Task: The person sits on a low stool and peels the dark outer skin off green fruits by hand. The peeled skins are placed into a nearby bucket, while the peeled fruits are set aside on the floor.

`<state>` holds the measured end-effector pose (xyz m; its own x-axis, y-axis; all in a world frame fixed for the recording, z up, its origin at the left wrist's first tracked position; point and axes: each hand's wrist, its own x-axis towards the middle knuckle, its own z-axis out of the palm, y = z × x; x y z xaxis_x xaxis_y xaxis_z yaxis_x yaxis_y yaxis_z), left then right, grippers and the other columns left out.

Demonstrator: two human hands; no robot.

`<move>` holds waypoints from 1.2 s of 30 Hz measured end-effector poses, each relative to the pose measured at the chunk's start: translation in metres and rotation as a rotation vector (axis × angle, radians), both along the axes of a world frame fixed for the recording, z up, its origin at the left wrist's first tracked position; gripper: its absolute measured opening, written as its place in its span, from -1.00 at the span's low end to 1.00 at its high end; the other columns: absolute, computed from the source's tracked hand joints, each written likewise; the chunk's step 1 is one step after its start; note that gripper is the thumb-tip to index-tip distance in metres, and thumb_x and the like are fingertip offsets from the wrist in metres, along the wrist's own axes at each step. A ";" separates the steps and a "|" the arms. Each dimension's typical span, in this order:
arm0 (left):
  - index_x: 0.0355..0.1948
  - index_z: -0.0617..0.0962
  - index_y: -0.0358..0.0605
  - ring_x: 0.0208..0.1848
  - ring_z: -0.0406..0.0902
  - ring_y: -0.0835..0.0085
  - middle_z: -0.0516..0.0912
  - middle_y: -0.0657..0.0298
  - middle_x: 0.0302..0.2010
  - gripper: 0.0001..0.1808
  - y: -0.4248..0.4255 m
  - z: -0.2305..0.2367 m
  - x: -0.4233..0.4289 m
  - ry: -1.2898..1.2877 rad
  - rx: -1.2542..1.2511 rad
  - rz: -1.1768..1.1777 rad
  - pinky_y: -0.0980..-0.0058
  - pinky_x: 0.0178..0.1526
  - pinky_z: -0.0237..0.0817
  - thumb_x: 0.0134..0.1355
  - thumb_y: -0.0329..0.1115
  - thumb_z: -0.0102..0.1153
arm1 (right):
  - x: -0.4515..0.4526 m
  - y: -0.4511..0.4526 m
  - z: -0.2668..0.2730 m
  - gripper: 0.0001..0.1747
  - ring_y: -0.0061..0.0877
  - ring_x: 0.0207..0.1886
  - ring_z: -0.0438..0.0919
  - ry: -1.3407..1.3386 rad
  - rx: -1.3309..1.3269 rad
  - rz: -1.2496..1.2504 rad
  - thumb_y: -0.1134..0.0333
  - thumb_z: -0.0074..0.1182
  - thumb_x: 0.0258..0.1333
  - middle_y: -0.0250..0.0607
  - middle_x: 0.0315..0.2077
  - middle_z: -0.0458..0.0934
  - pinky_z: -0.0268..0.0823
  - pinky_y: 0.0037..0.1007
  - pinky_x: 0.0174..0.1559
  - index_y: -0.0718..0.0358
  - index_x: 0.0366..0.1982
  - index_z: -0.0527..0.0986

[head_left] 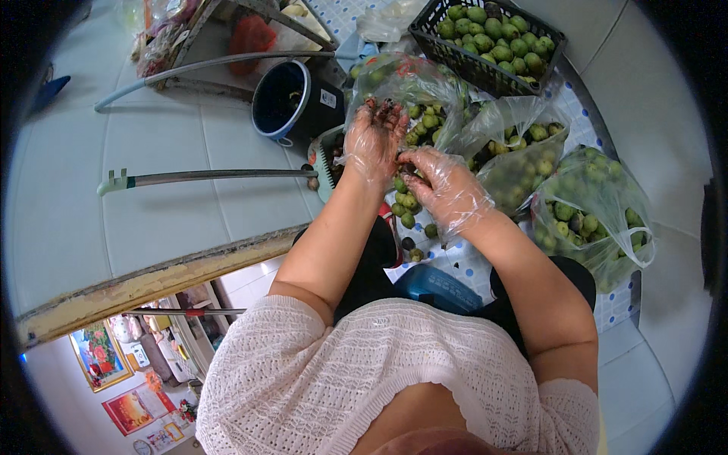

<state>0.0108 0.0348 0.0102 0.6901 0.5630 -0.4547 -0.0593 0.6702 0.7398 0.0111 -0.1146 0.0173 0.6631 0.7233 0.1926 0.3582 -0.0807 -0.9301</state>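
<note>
Both hands wear thin clear plastic gloves with dark stains. My left hand (372, 139) is beside an open plastic bag of green-husked walnuts (429, 122), its fingers curled and smeared with dark residue. Whether it holds anything is hidden. Close to its wrist, my right hand (449, 185) has thumb and fingers around a small dark walnut (407, 168), partly covered. Loose green walnuts (406, 202) lie on the floor below the hands. A pale green dustpan (323, 176) with a toothed edge sits left of my left hand, with brown nuts in it.
A black crate (478, 71) of green walnuts stands at the back. Two more filled bags, a middle bag (520, 170) and a right bag (603, 227), lie to the right. A dark bucket (324, 105) and the dustpan's long handle (222, 175) are left. A blue plastic object (438, 287) sits between my legs.
</note>
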 end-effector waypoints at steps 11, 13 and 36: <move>-0.29 0.29 -0.06 -0.14 0.35 0.15 0.36 0.14 -0.20 -0.75 0.001 -0.015 -0.003 -0.049 -0.121 -0.060 0.10 -0.08 0.25 0.23 -0.11 -0.27 | -0.012 0.003 -0.003 -0.67 -0.16 -0.22 0.38 -0.035 0.050 -0.068 0.47 0.07 -0.23 -0.10 -0.27 0.36 0.27 -0.30 -0.18 0.20 -0.28 0.37; -0.32 0.29 -0.03 -0.15 0.35 0.11 0.35 0.16 -0.19 -0.77 -0.010 -0.011 -0.003 -0.019 -0.038 -0.050 0.03 -0.08 0.23 0.23 -0.11 -0.30 | -0.013 0.004 -0.005 -0.68 -0.13 -0.23 0.37 0.014 0.033 -0.057 0.45 0.06 -0.22 -0.07 -0.28 0.36 0.26 -0.28 -0.19 0.20 -0.28 0.37; -0.08 0.32 -0.13 -0.08 0.35 0.25 0.39 0.15 -0.12 -0.64 -0.008 -0.023 -0.012 0.067 0.007 -0.076 0.28 -0.05 0.27 0.25 -0.11 -0.32 | -0.007 0.004 -0.001 -0.74 -0.08 -0.37 0.40 -0.071 -0.032 0.031 0.34 0.10 -0.26 0.03 -0.49 0.42 0.26 -0.21 -0.34 0.29 -0.47 0.33</move>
